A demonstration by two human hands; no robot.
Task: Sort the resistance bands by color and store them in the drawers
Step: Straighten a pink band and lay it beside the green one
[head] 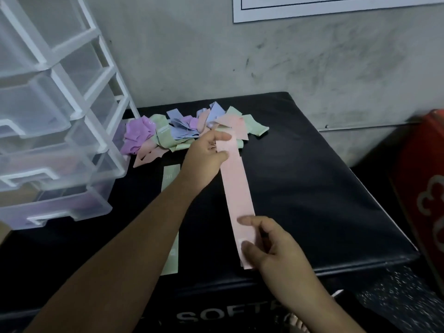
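A long pink resistance band [236,186] is stretched flat between both hands above the black padded box [312,188]. My left hand [206,152] pinches its far end beside the pile. My right hand [271,243] pinches its near end. A jumbled pile of bands [182,131] in purple, green, blue and pink lies at the back of the box. A green band [171,222] lies flat under my left forearm, partly hidden. The clear plastic drawer unit [55,140] stands at the left; its lower drawers show pink and purple contents.
A scuffed grey wall [264,56] rises behind the box, with a white sheet [336,10] pinned at the top. A red object [425,179] leans at the right. Speckled floor [403,296] shows lower right, and a bare foot [298,323] at the bottom.
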